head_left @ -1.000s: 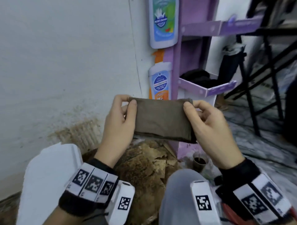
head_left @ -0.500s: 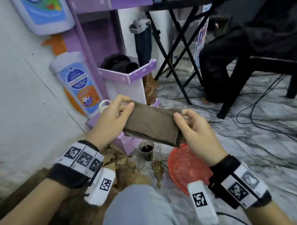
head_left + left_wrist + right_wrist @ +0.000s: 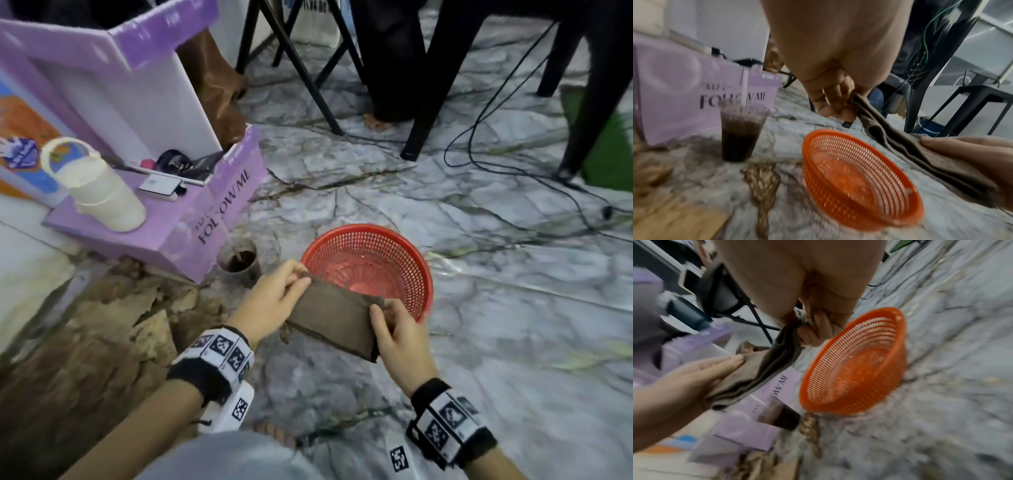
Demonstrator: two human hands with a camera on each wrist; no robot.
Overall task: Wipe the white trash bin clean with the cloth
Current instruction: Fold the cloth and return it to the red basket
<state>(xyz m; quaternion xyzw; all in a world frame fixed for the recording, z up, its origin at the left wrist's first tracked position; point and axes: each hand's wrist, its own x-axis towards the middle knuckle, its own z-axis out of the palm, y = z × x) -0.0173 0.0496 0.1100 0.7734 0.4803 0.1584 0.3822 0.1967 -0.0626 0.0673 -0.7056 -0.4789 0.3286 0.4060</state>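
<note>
- The left hand (image 3: 274, 301) pinches one short end of the folded brown cloth (image 3: 334, 323) — thumb on top, fingers curled beneath, as the left wrist view shows.
- The right hand (image 3: 399, 342) grips the opposite end the same way, thumb laid over the upper face and fingers bunched around the edge underneath.
- The cloth spans the gap between the two hands, folded into several layers and hanging slightly slack, held in the air above the near rim of the red mesh basket (image 3: 416, 263).
- Judged from its sag and stacked folds, the cloth is light, soft and limp; it will not hold a shape of its own, so a flat palm behind a folded pad should press better than an edge pinch. Whether it is damp cannot be told.
- Just left of the basket stands a plastic cup of dark liquid (image 3: 239, 262) on the marbled floor (image 3: 479, 325), beside a purple display stand (image 3: 191, 219) carrying a cream bottle (image 3: 102, 195).
- The white trash bin shows in none of these views — it lies somewhere outside them, so the cloth is not yet against it and the wiping has still to begin.
</note>
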